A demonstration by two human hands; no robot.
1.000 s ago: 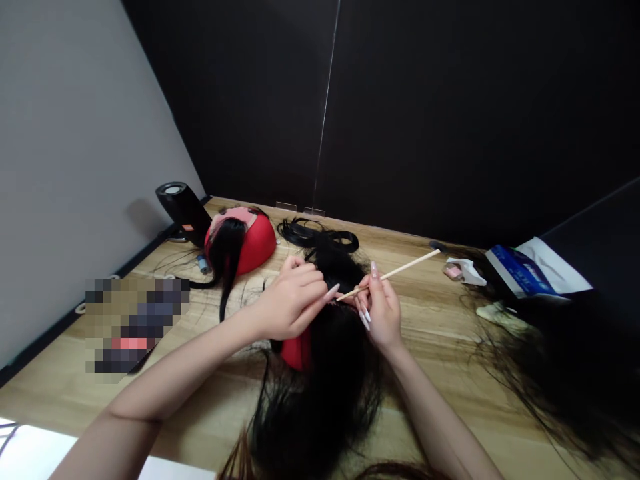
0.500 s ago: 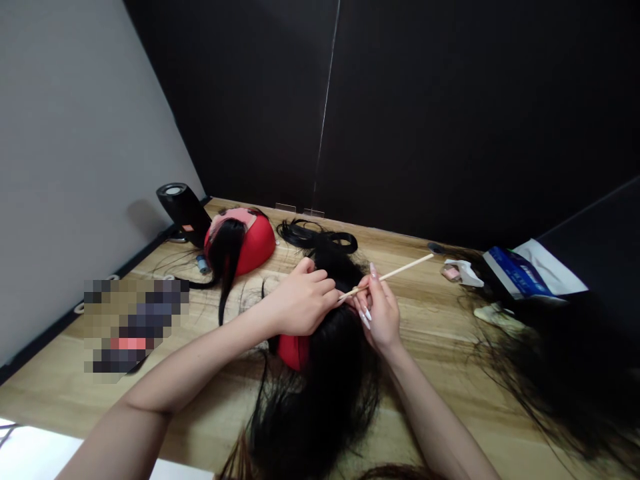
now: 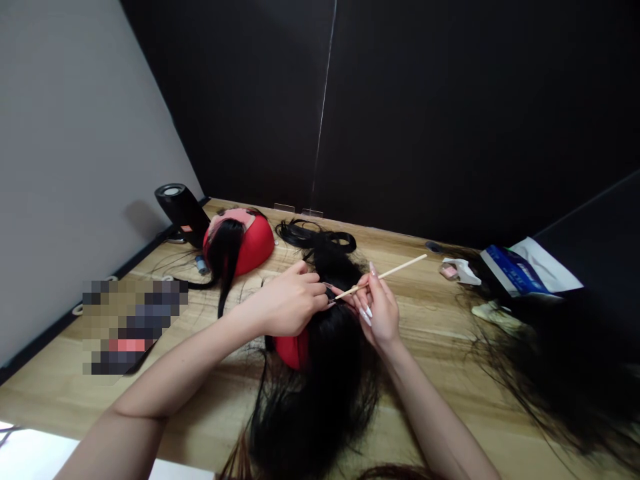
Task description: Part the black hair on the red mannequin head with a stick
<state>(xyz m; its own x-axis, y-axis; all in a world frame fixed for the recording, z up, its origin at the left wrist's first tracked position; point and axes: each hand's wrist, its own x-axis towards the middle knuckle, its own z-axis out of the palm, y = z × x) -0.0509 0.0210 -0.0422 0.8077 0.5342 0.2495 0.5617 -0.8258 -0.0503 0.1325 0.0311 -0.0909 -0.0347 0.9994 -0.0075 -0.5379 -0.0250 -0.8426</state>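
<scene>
A black wig (image 3: 320, 400) lies over a red head form (image 3: 290, 350) in front of me, its long hair spreading toward my side of the table. My left hand (image 3: 295, 297) rests at the top of it with curled fingers, pinching a lock of black hair. In my right hand (image 3: 381, 307) is a ventilating needle (image 3: 403, 267) with a slim pale wooden handle, held like a pen. Its tip points left into the hair beside my left fingertips. The very end of the tip is too small to make out.
Behind on the left stand a second red head form (image 3: 257, 247) with black hair and a black cylindrical speaker (image 3: 183, 210). A blurred-out patch (image 3: 135, 327) covers things at left. At right are a blue-and-white packet (image 3: 523, 273) and loose black hair (image 3: 565, 373) on the wooden table (image 3: 430, 393).
My left hand has shifted slightly left, away from my right hand, opening a small gap where hair shows. The needle's tip has moved slightly left; my right hand stays nearly in place.
</scene>
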